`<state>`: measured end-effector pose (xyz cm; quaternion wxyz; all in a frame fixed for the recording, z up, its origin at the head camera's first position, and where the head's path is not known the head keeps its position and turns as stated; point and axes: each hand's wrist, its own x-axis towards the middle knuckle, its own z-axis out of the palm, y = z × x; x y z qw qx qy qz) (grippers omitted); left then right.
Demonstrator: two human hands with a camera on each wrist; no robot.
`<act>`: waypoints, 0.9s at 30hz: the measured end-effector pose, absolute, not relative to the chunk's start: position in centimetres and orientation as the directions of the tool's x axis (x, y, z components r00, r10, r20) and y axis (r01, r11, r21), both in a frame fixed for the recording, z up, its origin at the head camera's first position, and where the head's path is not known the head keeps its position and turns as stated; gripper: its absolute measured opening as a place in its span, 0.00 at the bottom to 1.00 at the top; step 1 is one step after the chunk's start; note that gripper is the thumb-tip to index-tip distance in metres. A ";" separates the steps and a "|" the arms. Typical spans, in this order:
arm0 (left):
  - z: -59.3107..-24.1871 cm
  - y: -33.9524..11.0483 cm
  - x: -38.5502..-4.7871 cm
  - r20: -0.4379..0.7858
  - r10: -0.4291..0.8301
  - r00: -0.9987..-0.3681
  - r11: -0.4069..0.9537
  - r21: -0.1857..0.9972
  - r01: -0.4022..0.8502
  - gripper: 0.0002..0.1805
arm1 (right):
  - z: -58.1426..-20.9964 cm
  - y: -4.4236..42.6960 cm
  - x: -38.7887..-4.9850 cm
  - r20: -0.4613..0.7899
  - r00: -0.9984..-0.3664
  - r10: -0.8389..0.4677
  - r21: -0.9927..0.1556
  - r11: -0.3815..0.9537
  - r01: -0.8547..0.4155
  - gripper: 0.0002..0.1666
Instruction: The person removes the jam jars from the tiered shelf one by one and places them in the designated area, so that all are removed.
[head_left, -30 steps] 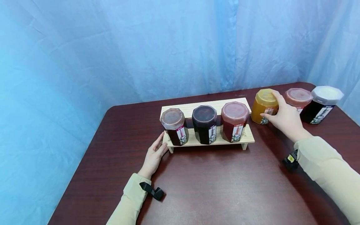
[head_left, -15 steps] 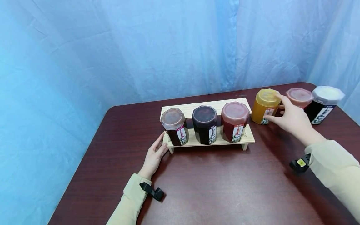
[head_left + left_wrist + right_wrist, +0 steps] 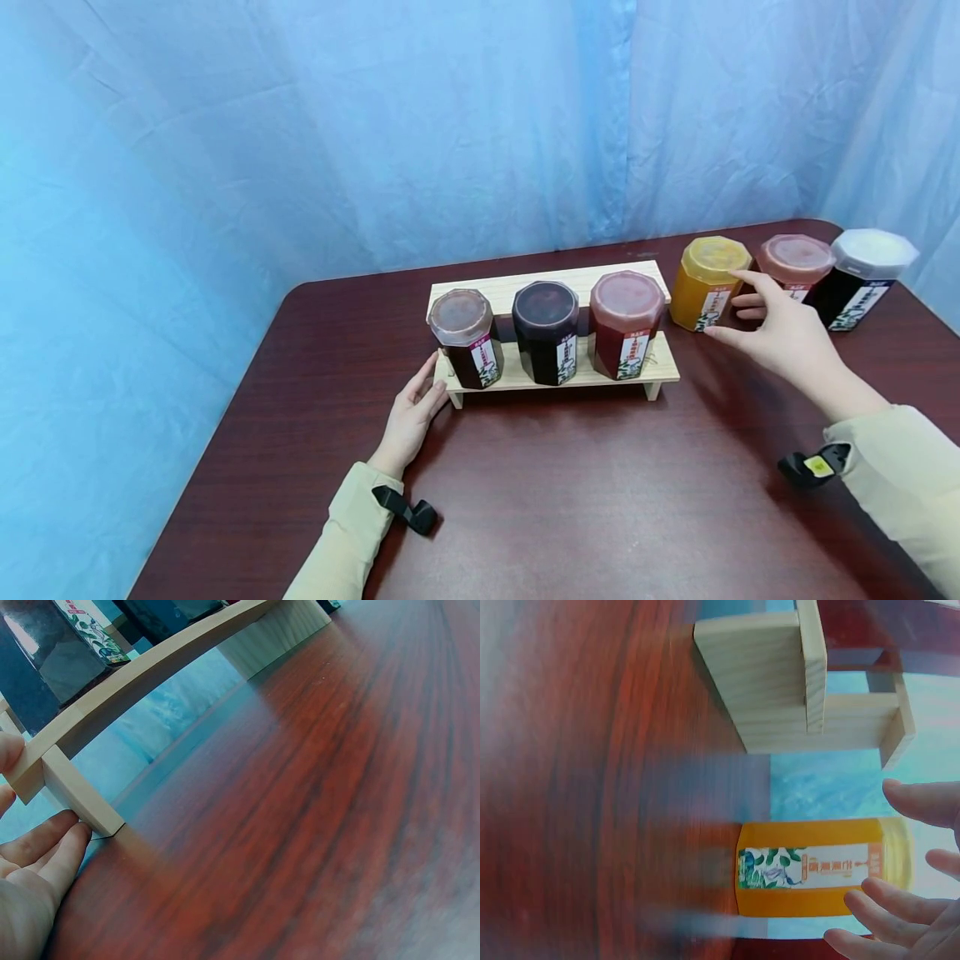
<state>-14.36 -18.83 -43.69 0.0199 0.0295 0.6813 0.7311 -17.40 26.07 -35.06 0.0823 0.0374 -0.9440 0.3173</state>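
Observation:
A two-tier pale wooden rack (image 3: 517, 385) stands on the dark table, bearing a brown jar (image 3: 477, 350), a near-black jar (image 3: 546, 337) and a red jar (image 3: 626, 329) on its lower step. My left hand (image 3: 407, 421) holds the rack's left end; in the left wrist view its fingers (image 3: 64, 844) touch the rack's leg. Right of the rack stands an upright yellow jar (image 3: 693, 296) with a white label. My right hand (image 3: 787, 333) is at that jar's right side, thumb and fingers spread and not closed round it. In the right wrist view the fingers (image 3: 900, 907) overlap the jar's lid end.
Behind my right hand stand a pink-lidded jar (image 3: 797, 254), partly hidden, and a black jar with a white lid (image 3: 873, 250). The dark wooden table (image 3: 570, 500) stretches in front. A blue curtain (image 3: 450, 125) hangs behind and to the left.
My right hand has come away from the yellow jar's lid, back toward me and to the right, leaving the jar standing in place. The left hand and the rack have stayed still.

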 end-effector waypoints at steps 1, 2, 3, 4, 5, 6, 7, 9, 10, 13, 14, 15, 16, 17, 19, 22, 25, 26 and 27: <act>-43.7 -18.9 -14.4 0.014 0.070 -0.997 -0.070 0.998 0.009 0.30 | -35.1 26.0 -17.2 0.184 -0.983 -0.017 -0.599 0.791 -0.126 0.48; -43.7 -18.9 -14.4 0.012 0.071 -0.997 -0.066 0.998 0.008 0.30 | -35.1 25.9 -17.0 0.191 -0.981 -0.017 -0.605 0.786 -0.131 0.47; -43.7 -18.9 -14.4 0.011 0.073 -0.997 -0.064 0.998 0.006 0.30 | -35.1 25.8 -16.9 0.195 -0.981 -0.016 -0.609 0.781 -0.134 0.47; -43.7 -18.9 -14.4 0.010 0.075 -0.997 -0.061 0.998 0.006 0.30 | -35.2 25.7 -16.7 0.198 -0.980 -0.016 -0.615 0.776 -0.137 0.46; -43.7 -18.9 -14.4 0.010 0.075 -0.997 -0.062 0.998 0.005 0.30 | -35.2 25.6 -16.6 0.202 -0.979 -0.015 -0.620 0.772 -0.139 0.46; -43.7 -18.9 -14.3 0.008 0.075 -0.997 -0.062 0.998 0.003 0.30 | -35.2 25.6 -16.5 0.202 -0.979 -0.014 -0.627 0.766 -0.140 0.46; -43.7 -18.9 -14.3 0.006 0.075 -0.997 -0.059 0.998 0.002 0.30 | -35.2 25.5 -16.4 0.201 -0.979 -0.013 -0.636 0.759 -0.141 0.47; -43.7 -18.9 -14.3 0.006 0.074 -0.997 -0.063 0.998 0.001 0.30 | -35.2 25.4 -16.2 0.201 -0.979 -0.015 -0.656 0.740 -0.146 0.47; -43.7 -18.9 -14.3 0.006 0.073 -0.997 -0.064 0.998 0.001 0.30 | -35.1 25.3 -16.1 0.202 -0.979 -0.017 -0.666 0.731 -0.150 0.47; -43.7 -18.8 -14.3 0.009 0.075 -0.997 -0.087 0.996 0.002 0.30 | -35.1 25.1 -15.8 0.218 -0.976 -0.020 -0.693 0.701 -0.169 0.47; -43.7 -18.8 -14.3 0.012 0.077 -0.997 -0.102 0.995 0.004 0.30 | -35.0 25.0 -15.7 0.227 -0.974 -0.019 -0.702 0.690 -0.177 0.47; -43.7 -18.8 -14.4 0.017 0.081 -0.997 -0.111 0.994 0.008 0.30 | -35.0 24.8 -15.7 0.238 -0.971 -0.017 -0.710 0.679 -0.186 0.46; -43.7 -18.8 -14.4 0.024 0.086 -0.996 -0.120 0.993 0.013 0.30 | -34.9 24.7 -15.6 0.250 -0.968 -0.014 -0.716 0.670 -0.195 0.45; -43.7 -18.8 -14.4 0.030 0.090 -0.995 -0.129 0.991 0.018 0.30 | -34.9 24.6 -15.5 0.262 -0.965 -0.011 -0.723 0.660 -0.204 0.45; -43.8 -18.8 -14.4 0.042 0.097 -0.994 -0.142 0.989 0.028 0.30 | -34.7 24.2 -15.4 0.284 -0.959 -0.006 -0.736 0.639 -0.222 0.44; -43.8 -18.8 -14.4 0.049 0.100 -0.994 -0.143 0.989 0.035 0.30 | -34.5 23.8 -15.2 0.304 -0.953 -0.009 -0.742 0.625 -0.242 0.43; -43.8 -18.8 -14.4 0.048 0.100 -0.994 -0.140 0.990 0.033 0.30 | -34.2 23.5 -15.0 0.310 -0.951 -0.016 -0.748 0.613 -0.254 0.42; -43.8 -18.8 -14.4 0.046 0.101 -0.994 -0.139 0.990 0.032 0.30 | -34.1 23.3 -14.9 0.312 -0.950 -0.019 -0.747 0.613 -0.258 0.41; -43.7 -18.8 -14.4 0.045 0.101 -0.994 -0.139 0.990 0.031 0.30 | -34.0 23.2 -14.9 0.314 -0.949 -0.023 -0.747 0.612 -0.261 0.41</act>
